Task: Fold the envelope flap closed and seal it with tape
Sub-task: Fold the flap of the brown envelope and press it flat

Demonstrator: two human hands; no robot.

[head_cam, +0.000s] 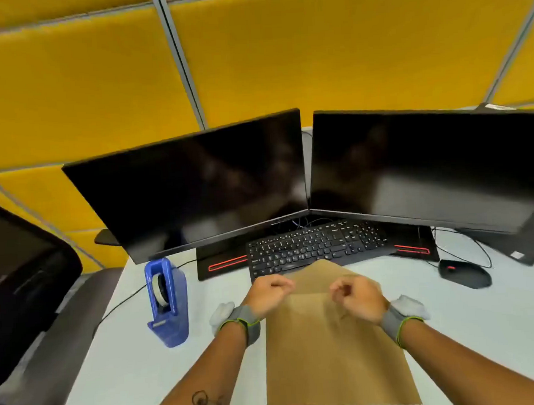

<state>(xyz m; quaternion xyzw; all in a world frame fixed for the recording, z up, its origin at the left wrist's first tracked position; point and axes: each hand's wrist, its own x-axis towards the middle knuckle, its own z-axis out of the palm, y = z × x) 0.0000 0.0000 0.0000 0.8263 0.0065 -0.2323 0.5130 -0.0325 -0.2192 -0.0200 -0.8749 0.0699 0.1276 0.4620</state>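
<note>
Right now the pale desk [483, 345] is carrying two dark monitors [197, 190] at 12 o'clock and a black keyboard [317, 246] in front of them. Lying flat at 6 o'clock is the brown envelope [335, 353], its flap [319, 274] pointing toward the keyboard. Standing at 9 o'clock is the blue tape dispenser [165, 300]. Both hands are hovering over the envelope's top edge, the left hand [269, 295] and right hand [359, 296] each curling loosely, gripping nothing visible.
</note>
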